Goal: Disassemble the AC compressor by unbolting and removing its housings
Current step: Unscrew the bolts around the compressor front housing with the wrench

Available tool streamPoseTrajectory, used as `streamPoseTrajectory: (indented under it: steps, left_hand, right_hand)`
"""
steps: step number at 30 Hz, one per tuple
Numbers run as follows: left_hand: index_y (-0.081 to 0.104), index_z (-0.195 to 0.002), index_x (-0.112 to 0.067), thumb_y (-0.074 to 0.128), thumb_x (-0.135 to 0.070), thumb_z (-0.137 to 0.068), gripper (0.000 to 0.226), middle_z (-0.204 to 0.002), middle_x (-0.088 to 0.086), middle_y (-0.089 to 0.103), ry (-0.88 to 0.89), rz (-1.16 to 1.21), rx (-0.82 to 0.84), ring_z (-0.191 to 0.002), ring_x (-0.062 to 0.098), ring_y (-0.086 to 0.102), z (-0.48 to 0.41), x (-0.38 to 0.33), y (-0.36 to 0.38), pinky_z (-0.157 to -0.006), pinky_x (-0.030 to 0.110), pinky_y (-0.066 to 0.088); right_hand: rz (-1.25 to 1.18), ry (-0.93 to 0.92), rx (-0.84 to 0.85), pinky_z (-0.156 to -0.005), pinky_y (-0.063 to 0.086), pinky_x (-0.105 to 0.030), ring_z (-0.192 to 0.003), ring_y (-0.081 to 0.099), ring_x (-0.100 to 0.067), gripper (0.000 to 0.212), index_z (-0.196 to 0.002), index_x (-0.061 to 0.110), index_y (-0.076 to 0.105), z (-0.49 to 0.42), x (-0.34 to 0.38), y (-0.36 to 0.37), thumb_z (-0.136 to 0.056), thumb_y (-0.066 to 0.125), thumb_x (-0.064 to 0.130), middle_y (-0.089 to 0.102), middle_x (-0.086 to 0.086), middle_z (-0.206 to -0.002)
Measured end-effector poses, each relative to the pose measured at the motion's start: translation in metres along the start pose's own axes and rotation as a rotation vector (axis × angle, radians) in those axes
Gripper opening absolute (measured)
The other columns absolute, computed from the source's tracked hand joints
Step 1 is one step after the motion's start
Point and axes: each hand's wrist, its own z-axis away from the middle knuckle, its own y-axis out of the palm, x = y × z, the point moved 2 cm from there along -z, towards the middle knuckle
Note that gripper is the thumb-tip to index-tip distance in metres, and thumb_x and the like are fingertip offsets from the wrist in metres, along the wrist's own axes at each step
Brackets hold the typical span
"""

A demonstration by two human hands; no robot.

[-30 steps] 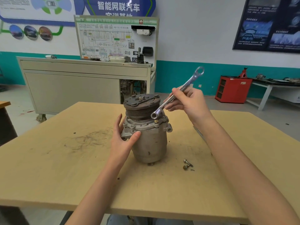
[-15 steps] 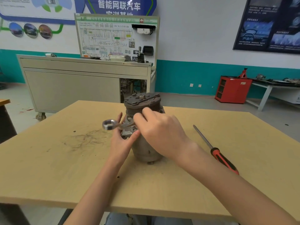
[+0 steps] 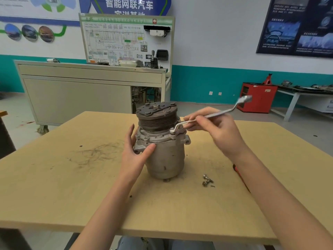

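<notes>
The AC compressor (image 3: pixel 164 156) stands upright in the middle of the wooden table (image 3: pixel 54 186), its dark pulley (image 3: pixel 156 116) on top. My left hand (image 3: pixel 134 152) presses against its left side, thumb across the front flange, fingers straight. My right hand (image 3: pixel 219 129) pinches the shaft of a silver ring wrench (image 3: pixel 227 111). The wrench's near ring end sits on a bolt on the flange's right side; its other end points up and to the right. Two removed bolts (image 3: pixel 207 180) lie on the table to the compressor's right.
A red-handled screwdriver (image 3: pixel 240 175) lies on the table, mostly hidden behind my right forearm. Dark scuff marks (image 3: pixel 95 152) cover the table to the left. Beyond the table stand a grey cabinet (image 3: pixel 81 91), a wiring display board (image 3: pixel 126 38) and a red tool box (image 3: pixel 258 97).
My right hand swung the wrench from the compressor's left side, over my left hand, back to the right, and set its ring end on a right-side flange bolt. My left hand stayed put.
</notes>
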Motion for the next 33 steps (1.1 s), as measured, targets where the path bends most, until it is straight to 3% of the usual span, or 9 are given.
streamPoseTrajectory:
  steps: [3,6,12,17,20,23,25,30,33]
  left_hand:
    - [0.026,-0.148,-0.04,0.069,-0.062,-0.058,0.102,-0.122,-0.034,0.043,0.001,0.004,-0.001,-0.102,-0.03,0.046,0.0,-0.001,0.0,-0.074,-0.004,0.039]
    - [0.026,-0.147,-0.04,0.069,-0.063,-0.057,0.102,-0.122,-0.031,0.045,-0.007,0.004,-0.002,-0.101,-0.03,0.046,0.001,-0.002,0.001,-0.074,-0.004,0.04]
    - [0.026,-0.146,-0.043,0.069,-0.062,-0.057,0.101,-0.124,-0.025,0.048,-0.026,0.008,-0.001,-0.103,-0.027,0.047,0.001,-0.004,0.001,-0.075,-0.002,0.041]
    - [0.026,-0.147,-0.042,0.072,-0.05,-0.066,0.093,-0.123,-0.026,0.046,-0.025,-0.003,-0.008,-0.102,-0.029,0.046,0.0,0.0,0.001,-0.074,-0.002,0.041]
    - [0.026,-0.148,-0.04,0.073,-0.057,-0.062,0.099,-0.125,-0.025,0.047,-0.022,0.001,-0.007,-0.104,-0.028,0.046,0.0,-0.001,0.002,-0.076,-0.002,0.041]
    - [0.026,-0.149,-0.036,0.069,-0.059,-0.06,0.101,-0.124,-0.028,0.047,-0.001,0.003,-0.01,-0.105,-0.026,0.048,0.001,-0.003,0.002,-0.078,-0.001,0.041]
    - [0.027,-0.148,-0.034,0.072,-0.053,-0.065,0.097,-0.124,-0.028,0.047,0.008,-0.002,-0.014,-0.106,-0.024,0.049,0.001,-0.002,0.002,-0.078,0.0,0.041]
    - [0.031,-0.146,-0.028,0.078,-0.044,-0.074,0.088,-0.121,-0.038,0.04,0.021,-0.038,-0.043,-0.102,-0.034,0.04,0.0,0.002,0.002,-0.076,-0.006,0.035]
    - [0.04,-0.136,-0.031,0.077,-0.031,-0.079,0.068,-0.106,-0.043,0.051,0.024,-0.076,-0.063,-0.096,-0.034,0.043,-0.001,0.005,0.003,-0.072,-0.007,0.035]
  right_hand:
    - [-0.348,0.298,0.05,-0.073,0.056,-0.03,-0.083,0.069,-0.024,0.023,-0.09,0.006,0.059,-0.027,-0.026,-0.013,-0.098,0.038,0.004,0.072,-0.008,-0.088]
    - [-0.513,0.484,0.138,-0.069,0.057,-0.027,-0.076,0.07,-0.021,0.02,-0.091,0.004,0.055,-0.046,-0.047,-0.011,-0.098,0.037,0.007,0.072,-0.01,-0.082]
    - [-0.534,0.43,0.13,-0.066,0.057,-0.025,-0.075,0.07,-0.021,0.021,-0.092,0.003,0.056,-0.05,-0.046,-0.015,-0.098,0.037,0.009,0.072,-0.011,-0.083]
    - [-0.052,0.176,-0.164,-0.056,0.057,-0.025,-0.064,0.071,-0.024,0.016,-0.087,0.008,0.054,-0.042,-0.004,-0.014,-0.098,0.045,0.016,0.073,-0.01,-0.078]
    - [0.422,-0.154,-0.136,-0.055,0.057,-0.028,-0.059,0.068,-0.017,0.013,-0.086,0.009,0.059,-0.029,0.028,0.008,-0.095,0.052,0.017,0.069,-0.007,-0.074]
    - [0.945,-0.495,-0.041,-0.047,0.053,-0.037,-0.053,0.063,-0.023,0.031,-0.089,0.0,0.063,-0.016,0.043,0.039,-0.093,0.045,0.025,0.065,-0.01,-0.067]
    - [1.15,-0.61,-0.012,-0.041,0.048,-0.032,-0.05,0.06,-0.024,0.03,-0.086,0.002,0.064,-0.011,0.043,0.052,-0.094,0.045,0.024,0.063,-0.009,-0.064]
    - [1.333,-0.71,0.02,-0.038,0.037,-0.023,-0.047,0.057,-0.021,0.007,-0.083,0.006,0.065,-0.004,0.037,0.072,-0.084,0.068,0.012,0.058,-0.007,-0.06]
    - [1.353,-0.735,0.064,-0.039,0.04,-0.023,-0.048,0.056,-0.02,0.004,-0.085,0.006,0.065,0.0,0.035,0.079,-0.084,0.061,0.005,0.057,-0.008,-0.061]
